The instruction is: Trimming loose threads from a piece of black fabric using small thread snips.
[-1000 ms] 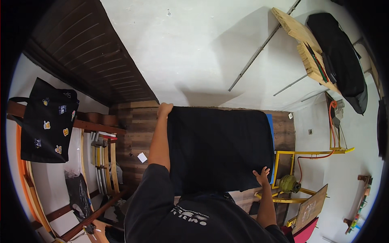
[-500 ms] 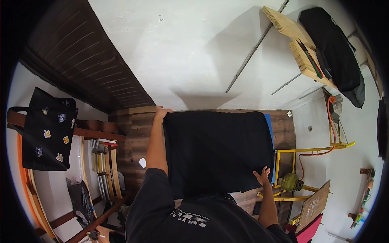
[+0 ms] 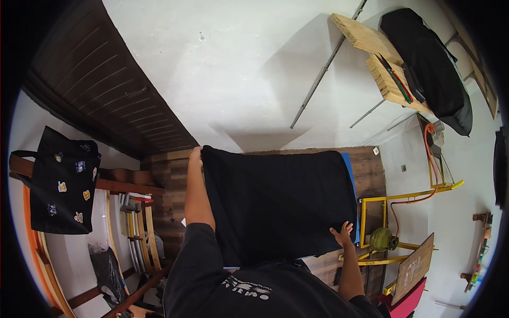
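Note:
A large black cloth (image 3: 281, 201) lies spread over a flat surface, with a strip of blue (image 3: 348, 168) showing along its right side. At the cloth's far left corner, my left hand (image 3: 195, 153) is closed, its fingers gripping the fabric; part of the fingers is hidden by the cloth. My right hand (image 3: 343, 233) rests by the near right part of the cloth, fingers spread and holding nothing. Slight wrinkles run along the left side of the fabric.
Tools and wooden slats (image 3: 140, 228) stand at the left, below a black tote bag (image 3: 63, 185). On the right are a yellow metal frame (image 3: 374, 199) and a green gas cylinder (image 3: 382, 239). A wooden shelf (image 3: 389, 85) carries a black bag (image 3: 429, 69).
My left hand has moved left, and the cloth's far left corner has shifted left with it. My right hand stays nearly in place, its fingers still spread.

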### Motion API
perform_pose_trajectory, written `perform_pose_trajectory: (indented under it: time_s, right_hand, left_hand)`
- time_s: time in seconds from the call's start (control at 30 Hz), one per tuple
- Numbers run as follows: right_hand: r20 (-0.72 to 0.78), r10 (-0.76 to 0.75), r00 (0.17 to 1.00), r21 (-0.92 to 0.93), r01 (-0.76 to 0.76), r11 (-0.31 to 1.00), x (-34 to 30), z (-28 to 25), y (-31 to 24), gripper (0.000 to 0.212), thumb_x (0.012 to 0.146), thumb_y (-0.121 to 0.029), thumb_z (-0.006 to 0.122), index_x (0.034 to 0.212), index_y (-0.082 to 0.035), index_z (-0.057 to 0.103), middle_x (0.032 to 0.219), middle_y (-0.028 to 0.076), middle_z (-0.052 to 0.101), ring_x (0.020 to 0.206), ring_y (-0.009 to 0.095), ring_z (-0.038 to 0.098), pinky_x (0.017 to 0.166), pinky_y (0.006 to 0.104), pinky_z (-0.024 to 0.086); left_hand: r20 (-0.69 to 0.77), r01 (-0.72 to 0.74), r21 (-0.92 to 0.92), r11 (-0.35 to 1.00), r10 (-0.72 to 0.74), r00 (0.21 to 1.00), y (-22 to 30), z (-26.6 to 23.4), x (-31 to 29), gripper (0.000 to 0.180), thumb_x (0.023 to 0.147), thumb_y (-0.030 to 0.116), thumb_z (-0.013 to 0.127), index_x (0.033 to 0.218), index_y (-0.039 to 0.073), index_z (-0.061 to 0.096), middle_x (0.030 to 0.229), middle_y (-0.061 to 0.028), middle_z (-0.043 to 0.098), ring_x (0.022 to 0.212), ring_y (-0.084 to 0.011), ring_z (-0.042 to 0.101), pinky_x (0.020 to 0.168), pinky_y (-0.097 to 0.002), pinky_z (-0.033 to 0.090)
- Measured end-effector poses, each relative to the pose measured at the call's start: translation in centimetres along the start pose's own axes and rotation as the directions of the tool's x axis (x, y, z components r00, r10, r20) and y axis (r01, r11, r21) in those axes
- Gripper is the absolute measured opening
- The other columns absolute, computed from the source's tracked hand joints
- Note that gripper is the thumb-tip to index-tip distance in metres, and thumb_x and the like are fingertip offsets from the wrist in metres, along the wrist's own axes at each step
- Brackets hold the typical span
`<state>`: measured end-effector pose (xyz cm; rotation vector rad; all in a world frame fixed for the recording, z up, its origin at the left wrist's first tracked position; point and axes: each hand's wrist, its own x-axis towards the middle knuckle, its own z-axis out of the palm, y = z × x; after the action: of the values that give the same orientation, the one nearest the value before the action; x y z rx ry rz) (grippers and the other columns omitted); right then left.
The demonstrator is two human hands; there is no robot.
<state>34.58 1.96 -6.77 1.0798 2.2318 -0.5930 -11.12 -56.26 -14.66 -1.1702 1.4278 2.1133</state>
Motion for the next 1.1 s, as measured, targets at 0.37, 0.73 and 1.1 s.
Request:
perform_pose_trajectory:
  time_s: [0.37, 0.73, 1.1]
  right_hand:
    - [-0.011, 0.021, 1.000, -0.059, -0.021, 0.998, 0.6, 0.5, -0.1, 0.125, 0.073, -0.071, 0.060, 0.145, -0.006, -0.018, 0.151, 0.023, -0.021, 0.142, 0.040, -0.011, 0.115, 0.0492, 0.010]
    - [-0.657, -0.011, 0.754, -0.058, -0.035, 0.998, 0.6, 1.5, 2.5, 0.065, 0.095, -0.052, 0.041, 0.140, -0.006, 0.033, 0.144, 0.026, 0.030, 0.130, 0.042, 0.034, 0.105, 0.0526, 0.028]
    - [-0.580, 0.465, 0.669, 0.354, -0.307, 0.884, 2.1, 1.0, 8.1, 0.120, 0.066, -0.078, 0.060, 0.142, 0.001, 0.013, 0.123, 0.028, 0.044, 0.112, 0.045, 0.049, 0.089, 0.0497, 0.045]
  left_hand:
    - [-0.238, -0.446, 0.407, 0.797, 0.564, 0.791, -11.6, -8.3, -4.8, 0.059, 0.080, 0.027, 0.068, 0.125, -0.005, 0.046, 0.118, -0.0206, 0.058, 0.107, -0.0295, 0.056, 0.094, -0.0377, 0.043]
    - [-0.035, -0.076, 0.573, 0.816, 0.117, 0.993, -30.3, -18.1, -27.6, 0.092, 0.082, 0.072, 0.045, 0.127, -0.008, 0.050, 0.126, -0.0252, 0.053, 0.121, -0.0307, 0.049, 0.103, -0.0386, 0.035]
    - [-0.155, -0.036, 0.956, 0.292, 0.604, 0.782, -32.4, -17.4, -34.8, 0.076, 0.084, 0.064, 0.052, 0.120, -0.002, 0.056, 0.102, -0.0272, 0.063, 0.099, -0.0448, 0.059, 0.083, -0.0497, 0.047]
